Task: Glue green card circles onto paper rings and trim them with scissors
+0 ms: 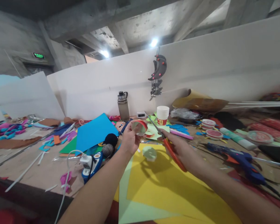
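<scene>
My left hand [130,139] pinches a small round cup piece [139,128] with a red rim, held above the table. Just to its right, my right hand [178,146] grips scissors [175,155] with orange handles, their blades pointing up and away. The scissors and the cup piece look apart. Below both hands lies yellow paper [177,186] on top of light green paper [127,199]. A small pale green round piece [149,153] rests on the yellow sheet. A stack of white paper cups [162,114] stands behind the scissors.
Blue sheets [95,132], dark yarn balls [108,150] and a blue power strip [92,166] with a white cable lie left. On the right are a blue glue gun [240,160] and decorated round pieces [214,134]. A bottle [123,107] stands by the white partition [88,90].
</scene>
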`<state>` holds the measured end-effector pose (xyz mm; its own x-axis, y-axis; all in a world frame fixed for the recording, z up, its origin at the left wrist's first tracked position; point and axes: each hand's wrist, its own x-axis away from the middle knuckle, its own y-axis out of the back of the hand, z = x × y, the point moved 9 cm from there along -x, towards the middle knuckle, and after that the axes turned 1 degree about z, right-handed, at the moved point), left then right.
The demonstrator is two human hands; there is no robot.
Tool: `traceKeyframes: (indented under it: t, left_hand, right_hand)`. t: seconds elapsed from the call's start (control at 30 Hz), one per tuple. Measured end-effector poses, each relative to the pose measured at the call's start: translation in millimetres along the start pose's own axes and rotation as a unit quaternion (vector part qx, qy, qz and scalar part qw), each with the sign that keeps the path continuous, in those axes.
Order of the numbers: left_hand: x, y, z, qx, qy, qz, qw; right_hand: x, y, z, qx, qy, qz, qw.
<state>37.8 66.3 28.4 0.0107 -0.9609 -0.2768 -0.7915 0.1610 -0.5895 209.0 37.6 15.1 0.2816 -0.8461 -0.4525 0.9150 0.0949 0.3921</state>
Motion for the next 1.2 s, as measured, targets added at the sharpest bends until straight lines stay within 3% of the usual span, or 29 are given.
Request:
traceKeyframes:
  t: [0.2,0.33,0.83,1.2]
  left_hand:
    - [4,-6.3,3,-0.013,0.005,0.005,1.000]
    - [6,-9.4,6,-0.033,0.014,0.007,0.999]
    - [9,-11.6,12,-0.074,0.016,0.028,0.997]
    - [8,-12.8,9,-0.075,0.020,0.014,0.997]
  right_hand:
    - [10,-4,19,0.064,-0.016,0.059,0.996]
    - [8,-4,26,0.077,0.007,0.060,0.995]
    - [6,-8,17,0.055,-0.004,0.064,0.996]
    - [6,-2,24,0.136,0.016,0.039,0.990]
